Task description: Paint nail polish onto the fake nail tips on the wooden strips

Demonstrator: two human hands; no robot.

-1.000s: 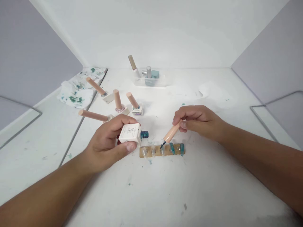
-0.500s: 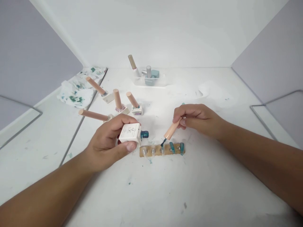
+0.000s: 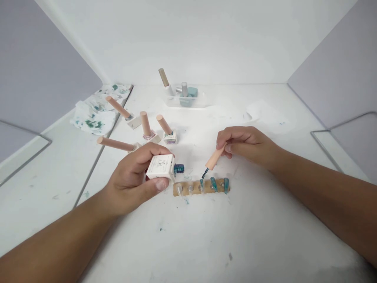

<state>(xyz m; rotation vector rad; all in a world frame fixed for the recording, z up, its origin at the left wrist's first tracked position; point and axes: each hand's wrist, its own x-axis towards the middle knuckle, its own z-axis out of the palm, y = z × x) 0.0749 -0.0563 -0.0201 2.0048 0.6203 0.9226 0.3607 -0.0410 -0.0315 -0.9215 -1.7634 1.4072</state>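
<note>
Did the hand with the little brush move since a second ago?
Yes. The right hand and its brush have moved slightly up and away from the strip of nail tips, which stayed put.

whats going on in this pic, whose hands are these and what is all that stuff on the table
There is no machine here: the camera sits on a person's head and looks down at their own two bare hands over a white table.

The left hand grips a small white square polish bottle, tipped on its side with its teal neck open. The right hand pinches a tan-handled brush; its dark tip is at the middle one of five false nails on a tan strip. The two nails to the right are teal, the two to the left look clear.

Behind lie more bottles with tan caps, a paint-stained tissue at left and a clear tray of bottles at the back.
</note>
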